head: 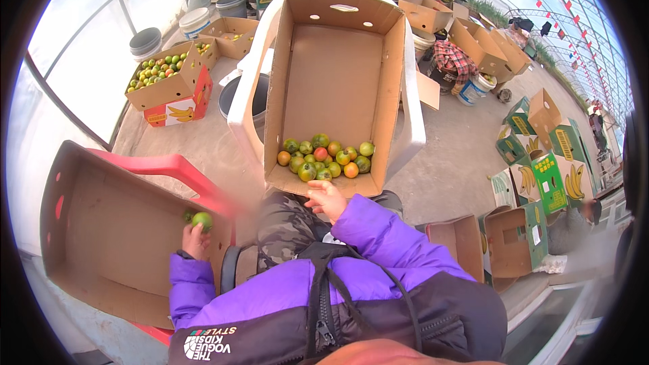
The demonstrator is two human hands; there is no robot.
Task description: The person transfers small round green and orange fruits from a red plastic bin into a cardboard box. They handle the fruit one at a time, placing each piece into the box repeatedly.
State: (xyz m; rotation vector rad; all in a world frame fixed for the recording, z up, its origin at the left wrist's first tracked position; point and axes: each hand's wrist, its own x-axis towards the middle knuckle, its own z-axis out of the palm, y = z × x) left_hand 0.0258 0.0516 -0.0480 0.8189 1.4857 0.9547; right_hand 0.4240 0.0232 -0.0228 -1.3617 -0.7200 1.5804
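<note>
My left hand (196,241) holds a green tomato (202,221) over the inner right side of a cardboard box (116,228) that rests on a red plastic chair. Another small green tomato (188,216) shows just beyond it; whether I also hold that one I cannot tell. My right hand (327,199) is at the near edge of a larger open cardboard box (332,81) on a white plastic chair, fingers apart, with nothing seen in it. Several green, orange and red tomatoes (320,154) lie together at this box's near end.
A red chair arm (172,165) and a white chair arm (413,106) stand before me. At left are a full tomato box (162,73) and a dark bucket (246,99). Banana boxes (550,180) are stacked at right. A person in a plaid shirt (454,61) is beyond the white chair.
</note>
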